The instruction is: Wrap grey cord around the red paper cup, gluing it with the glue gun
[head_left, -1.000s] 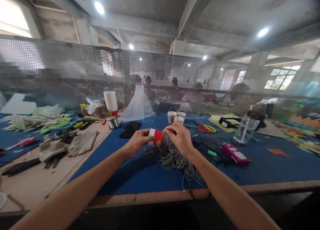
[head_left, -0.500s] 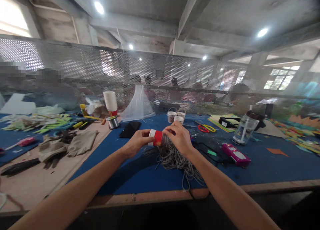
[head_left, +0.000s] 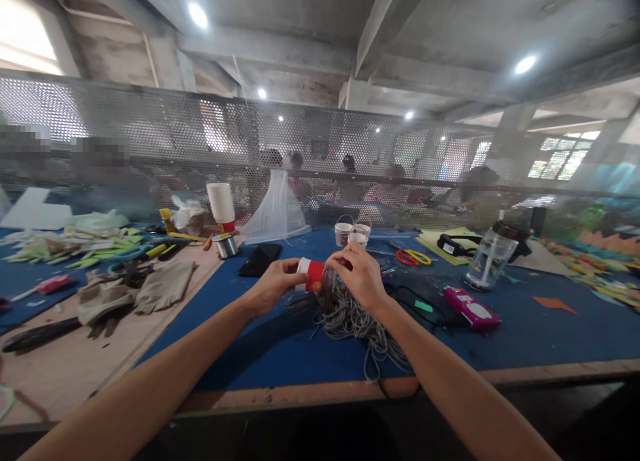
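Note:
A red and white paper cup (head_left: 315, 275) lies on its side in the air, its white rim to the left. My left hand (head_left: 274, 284) is closed round the rim end. At the cup's other end, grey cord (head_left: 330, 281) wraps the wall. My right hand (head_left: 357, 274) pinches there, thumb against fingers, seemingly on the cord; the fingertips partly hide it. Below lies a loose heap of grey cord (head_left: 357, 324) on the blue mat, some strands hanging near the table edge.
A black phone (head_left: 260, 259), small white buckets (head_left: 357, 237) and red-yellow scissors (head_left: 413, 257) lie beyond my hands. To the right are a magenta device (head_left: 471, 309) and a glass jar (head_left: 491, 257). Gloves (head_left: 164, 287) and a stack of paper cups (head_left: 221, 204) stand left. A mesh screen is behind.
Almost nothing differs. The cup and both hands keep nearly the same place, with only a very slight shift of the cup to the left.

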`<state>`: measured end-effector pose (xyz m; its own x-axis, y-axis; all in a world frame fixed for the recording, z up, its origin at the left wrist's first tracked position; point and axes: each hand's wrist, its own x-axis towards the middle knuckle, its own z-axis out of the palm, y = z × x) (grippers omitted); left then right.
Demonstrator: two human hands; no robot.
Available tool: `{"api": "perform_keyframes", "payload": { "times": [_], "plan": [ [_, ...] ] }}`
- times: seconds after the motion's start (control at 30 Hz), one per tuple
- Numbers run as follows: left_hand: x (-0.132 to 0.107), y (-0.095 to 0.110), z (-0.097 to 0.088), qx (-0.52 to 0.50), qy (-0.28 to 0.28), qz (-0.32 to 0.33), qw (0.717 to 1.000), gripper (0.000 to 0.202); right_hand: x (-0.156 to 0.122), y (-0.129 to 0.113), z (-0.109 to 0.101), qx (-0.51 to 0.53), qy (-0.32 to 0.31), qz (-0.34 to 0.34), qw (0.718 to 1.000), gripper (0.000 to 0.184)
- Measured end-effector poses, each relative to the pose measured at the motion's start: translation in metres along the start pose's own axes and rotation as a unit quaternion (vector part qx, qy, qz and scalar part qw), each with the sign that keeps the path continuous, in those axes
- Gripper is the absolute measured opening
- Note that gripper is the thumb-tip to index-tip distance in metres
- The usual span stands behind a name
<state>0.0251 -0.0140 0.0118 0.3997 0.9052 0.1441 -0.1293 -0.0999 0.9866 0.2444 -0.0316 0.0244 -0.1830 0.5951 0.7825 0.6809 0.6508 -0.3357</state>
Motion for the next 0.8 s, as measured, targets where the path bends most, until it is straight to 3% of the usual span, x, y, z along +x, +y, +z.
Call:
{"api": "perform_keyframes", "payload": {
  "times": [0.8],
  "plan": [
    [0.0000, 0.0002, 0.0002, -0.010, -0.008, -0.004, 1.000, 0.030, 0.0000, -0.0014, -0.0008, 0.001, -0.002, 0.004, 1.000, 0.011]
  ]
}}
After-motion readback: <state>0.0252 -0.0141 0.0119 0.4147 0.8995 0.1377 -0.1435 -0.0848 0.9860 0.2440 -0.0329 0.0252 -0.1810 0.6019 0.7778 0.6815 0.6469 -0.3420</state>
